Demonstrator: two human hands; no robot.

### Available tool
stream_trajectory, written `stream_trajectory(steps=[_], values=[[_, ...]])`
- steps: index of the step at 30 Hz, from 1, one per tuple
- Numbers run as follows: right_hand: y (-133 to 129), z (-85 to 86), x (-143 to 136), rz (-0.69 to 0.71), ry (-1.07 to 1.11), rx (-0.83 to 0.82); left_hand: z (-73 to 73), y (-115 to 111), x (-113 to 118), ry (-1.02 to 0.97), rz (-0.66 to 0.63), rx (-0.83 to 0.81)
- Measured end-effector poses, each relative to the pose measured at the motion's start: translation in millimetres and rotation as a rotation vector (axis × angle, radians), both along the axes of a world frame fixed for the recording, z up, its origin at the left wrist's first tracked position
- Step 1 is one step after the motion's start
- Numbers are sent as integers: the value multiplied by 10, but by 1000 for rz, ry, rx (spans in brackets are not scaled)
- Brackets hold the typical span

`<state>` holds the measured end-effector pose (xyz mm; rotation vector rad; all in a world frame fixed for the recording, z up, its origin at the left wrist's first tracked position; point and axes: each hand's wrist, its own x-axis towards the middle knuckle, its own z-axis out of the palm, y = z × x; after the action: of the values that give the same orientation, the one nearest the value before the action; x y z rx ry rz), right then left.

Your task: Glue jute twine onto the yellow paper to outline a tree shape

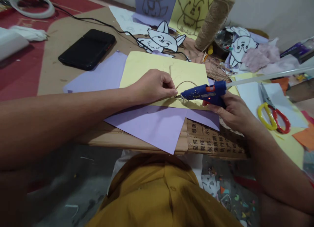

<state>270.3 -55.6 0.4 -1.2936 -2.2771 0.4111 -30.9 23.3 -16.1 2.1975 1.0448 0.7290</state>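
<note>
My right hand point(233, 111) is wrapped round the handle of a blue glue gun point(203, 92), which has a lit red light and a long clear glue stick in its back. Its nozzle points left, close to the pinched fingertips of my left hand point(157, 86). Those fingertips rest on a yellow sheet point(144, 65), on a thin piece of twine point(185, 82) that curves in an arc there. Purple sheets point(149, 122) lie beneath the yellow one.
A black phone-like device point(87, 49) lies at left. Behind are paper animal cutouts point(163, 39) and a twine roll point(214, 21). Scissors point(273, 114) lie at right. A black cable point(98, 22) crosses the back; a tape roll point(33, 6) sits back left.
</note>
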Motion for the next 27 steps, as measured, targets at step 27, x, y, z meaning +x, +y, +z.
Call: stream_trajectory(steps=[27], values=[[-21,-12,4,39,-22,63,-2,5,4,-10,5,-14]])
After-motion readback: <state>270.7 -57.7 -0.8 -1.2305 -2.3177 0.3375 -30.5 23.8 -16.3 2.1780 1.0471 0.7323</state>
